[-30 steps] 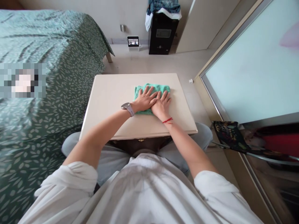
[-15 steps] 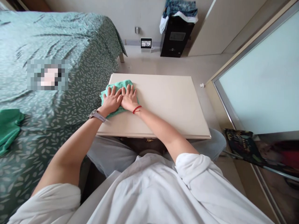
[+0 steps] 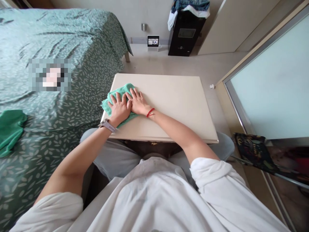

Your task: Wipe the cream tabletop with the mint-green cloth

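Note:
A light green cloth (image 3: pixel 113 96) lies folded on the left end of a cream tabletop (image 3: pixel 171 103), one corner reaching the left edge. My left hand (image 3: pixel 120 109) rests flat on it with the fingers spread. Beside it, my right hand (image 3: pixel 138 100) also presses down flat, its fingertips on the cloth and its thumb side against the left hand. Both palms hide part of the cloth. A watch is on my left wrist, and a red string bracelet (image 3: pixel 150 112) on my right.
To the left is a bed with a green leaf-patterned sheet (image 3: pixel 55 122) and a darker green cloth (image 3: pixel 11 130). A small screen device (image 3: pixel 153 42) and a black cabinet (image 3: pixel 184 33) with clothes on top stand by the wall. A frosted sliding door (image 3: pixel 272 80) is at the right.
Both hands have slid slightly right and toward me on the tabletop, with the cloth turning and shifting under them. The view has tilted slightly.

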The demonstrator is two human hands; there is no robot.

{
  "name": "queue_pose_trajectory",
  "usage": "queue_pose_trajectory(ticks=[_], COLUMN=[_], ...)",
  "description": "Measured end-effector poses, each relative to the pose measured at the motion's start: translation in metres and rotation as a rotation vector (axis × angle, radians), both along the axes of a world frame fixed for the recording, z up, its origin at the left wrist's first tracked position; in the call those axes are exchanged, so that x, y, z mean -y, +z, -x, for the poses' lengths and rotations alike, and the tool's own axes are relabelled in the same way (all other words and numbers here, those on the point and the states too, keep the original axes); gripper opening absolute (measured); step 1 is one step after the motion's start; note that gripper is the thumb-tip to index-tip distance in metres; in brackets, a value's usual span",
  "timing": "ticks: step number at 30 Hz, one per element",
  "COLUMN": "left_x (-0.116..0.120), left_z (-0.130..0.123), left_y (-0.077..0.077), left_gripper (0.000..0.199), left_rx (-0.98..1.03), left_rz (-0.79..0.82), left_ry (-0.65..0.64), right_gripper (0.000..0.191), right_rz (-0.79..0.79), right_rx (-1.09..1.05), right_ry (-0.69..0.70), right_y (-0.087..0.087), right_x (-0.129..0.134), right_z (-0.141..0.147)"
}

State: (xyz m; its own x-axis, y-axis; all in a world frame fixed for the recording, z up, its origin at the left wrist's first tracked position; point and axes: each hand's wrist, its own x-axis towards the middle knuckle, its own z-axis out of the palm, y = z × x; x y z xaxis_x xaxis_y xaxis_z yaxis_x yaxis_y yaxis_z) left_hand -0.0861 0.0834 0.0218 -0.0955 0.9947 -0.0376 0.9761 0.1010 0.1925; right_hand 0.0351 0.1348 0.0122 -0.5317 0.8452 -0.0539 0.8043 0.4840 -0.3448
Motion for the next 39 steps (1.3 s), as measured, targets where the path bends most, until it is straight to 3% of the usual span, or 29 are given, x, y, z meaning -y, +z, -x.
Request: queue_pose_trajectory(ticks=[5, 17, 23, 26, 30, 34, 39], left_x=[-0.015, -0.032, -0.030, -0.027, -0.024, -0.023, -0.023], left_z=[-0.046, -0.216, -0.269, -0.273, -0.255, -0.215, -0.142], left_y=[-0.005, -0.007, -0.011, -0.010, -0.006, -0.004, -0.006], left_gripper=[0.074, 0.071, 0.071, 0.069, 0.067, 0.067, 0.068], left_rx=[0.000, 0.085, 0.103, 0.090, 0.082, 0.078, 0.074], left_rz=[0.010, 0.017, 0.046, 0.077, 0.102, 0.111, 0.099], left_ry=[-0.159, -0.616, -0.834, -0.969, -1.037, -0.968, -0.799], right_gripper=[0.072, 0.073, 0.071, 0.072, 0.072, 0.070, 0.072], right_rz=[-0.015, -0.036, -0.041, -0.044, -0.100, -0.126, -0.071], right_rx=[0.008, 0.207, 0.265, 0.243, 0.247, 0.251, 0.224], right_ry=[-0.115, -0.557, -0.830, -0.983, -1.016, -0.929, -0.729], right_y=[-0.010, -0.022, -0.025, -0.029, -0.031, -0.025, -0.010], right_x=[0.000, 0.036, 0.074, 0.093, 0.104, 0.098, 0.080], right_z=[-0.056, -0.232, -0.275, -0.270, -0.246, -0.208, -0.144])
